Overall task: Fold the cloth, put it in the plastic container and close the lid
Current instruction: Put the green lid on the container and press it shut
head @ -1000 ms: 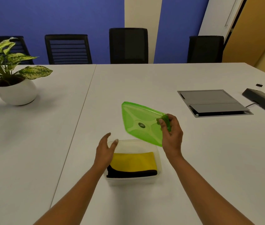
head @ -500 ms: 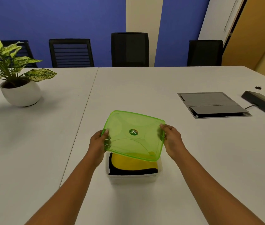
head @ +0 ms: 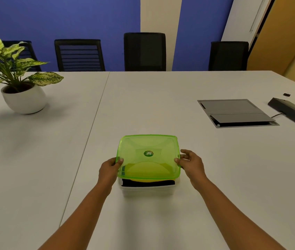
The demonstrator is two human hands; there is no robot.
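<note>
A translucent green lid [head: 148,156] lies level on top of the clear plastic container [head: 147,191], covering its opening. Through the lid and the front wall I see the folded yellow and black cloth [head: 148,182] inside. My left hand [head: 109,170] grips the lid's left edge with the thumb on top. My right hand [head: 190,164] holds the right edge with thumb and fingertips. Whether the lid is snapped down all round, I cannot tell.
A potted plant [head: 23,98] in a white pot stands at the far left of the white table [head: 161,98]. A grey cable hatch [head: 235,112] is set into the table at the right, with a dark device [head: 292,110] beyond it. Black chairs [head: 144,51] line the far edge.
The lid came from my right hand alone, tilted above the box, into both hands, then moved down flat onto the container. My left hand left the container rim for the lid.
</note>
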